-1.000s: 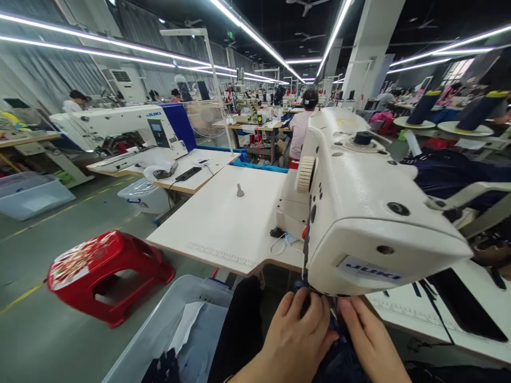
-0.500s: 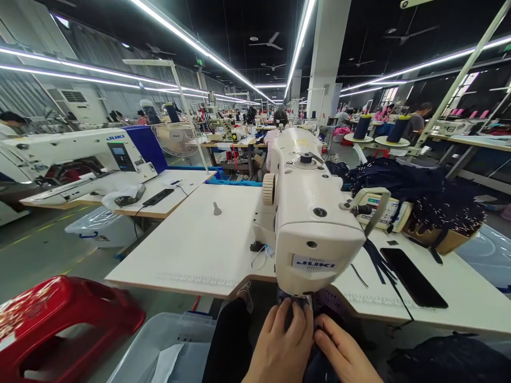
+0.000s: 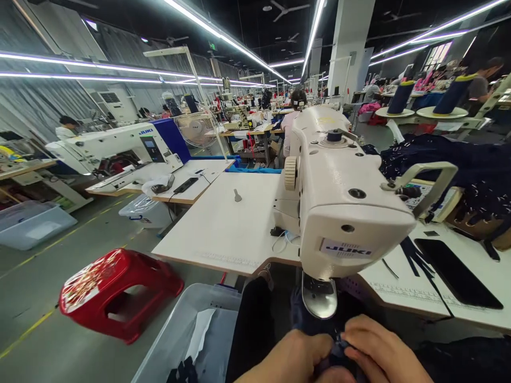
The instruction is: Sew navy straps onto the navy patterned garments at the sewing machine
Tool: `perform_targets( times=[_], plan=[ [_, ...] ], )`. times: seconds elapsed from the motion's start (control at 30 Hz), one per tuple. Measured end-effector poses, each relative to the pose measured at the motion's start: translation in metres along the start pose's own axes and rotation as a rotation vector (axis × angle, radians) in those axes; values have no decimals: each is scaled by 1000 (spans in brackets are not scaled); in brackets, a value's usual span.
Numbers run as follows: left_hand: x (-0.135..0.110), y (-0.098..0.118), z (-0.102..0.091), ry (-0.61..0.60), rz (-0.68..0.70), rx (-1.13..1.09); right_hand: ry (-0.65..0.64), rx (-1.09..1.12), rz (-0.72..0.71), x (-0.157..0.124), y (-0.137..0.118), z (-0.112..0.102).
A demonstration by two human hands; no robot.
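Note:
My left hand [image 3: 297, 355] and my right hand [image 3: 385, 348] are close together at the bottom of the head view. Both pinch a piece of dark navy fabric [image 3: 339, 348] between their fingertips. Just beyond them is the white JUKI sewing machine [image 3: 355, 229]. Beneath its head, the rounded metal end of the bed [image 3: 320, 300] shows, and the hands are on the near side of it. More dark cloth lies around and below the bed, its outline hard to make out. The lower part of my left hand is cut off by the frame.
A white worktable [image 3: 223, 223] surrounds the machine. On its right are a black phone [image 3: 457, 271], narrow dark strips [image 3: 417, 258] and a heap of navy straps [image 3: 439, 154]. At lower left stand a red stool [image 3: 139, 298] and a translucent bin [image 3: 159, 340]. A person [image 3: 288, 119] sits ahead.
Both hands have drawn back from under the machine head with the fabric, uncovering the metal bed end. My left hand has turned and its fingers have curled. The view has shifted left.

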State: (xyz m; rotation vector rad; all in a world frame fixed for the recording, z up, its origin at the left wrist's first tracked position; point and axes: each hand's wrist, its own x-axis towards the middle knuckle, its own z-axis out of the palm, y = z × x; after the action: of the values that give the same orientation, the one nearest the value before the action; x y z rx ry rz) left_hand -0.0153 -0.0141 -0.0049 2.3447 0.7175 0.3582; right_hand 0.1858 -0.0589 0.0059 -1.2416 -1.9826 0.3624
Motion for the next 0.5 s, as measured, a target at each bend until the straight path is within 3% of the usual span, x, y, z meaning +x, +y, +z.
perform_targets(
  times=[0.07, 0.13, 0.2, 0.3, 0.4, 0.5],
  plan=[
    [-4, 3, -8, 10, -207, -75, 142, -299, -193, 12, 8, 10],
    [-3, 2, -9, 145, -307, 1, 201, -538, -319, 24, 17, 22],
    [-1, -2, -7, 345, -296, 191, 163, -666, -332, 31, 22, 29],
    [2, -7, -2, 613, -96, 511, 167, -670, -286, 31, 25, 32],
    [1, -9, -1, 573, 171, 655, 245, -551, -216, 19, 28, 33],
    [0, -12, 3, 467, 189, 712, 212, -305, -38, 6, 35, 36]
  ],
)
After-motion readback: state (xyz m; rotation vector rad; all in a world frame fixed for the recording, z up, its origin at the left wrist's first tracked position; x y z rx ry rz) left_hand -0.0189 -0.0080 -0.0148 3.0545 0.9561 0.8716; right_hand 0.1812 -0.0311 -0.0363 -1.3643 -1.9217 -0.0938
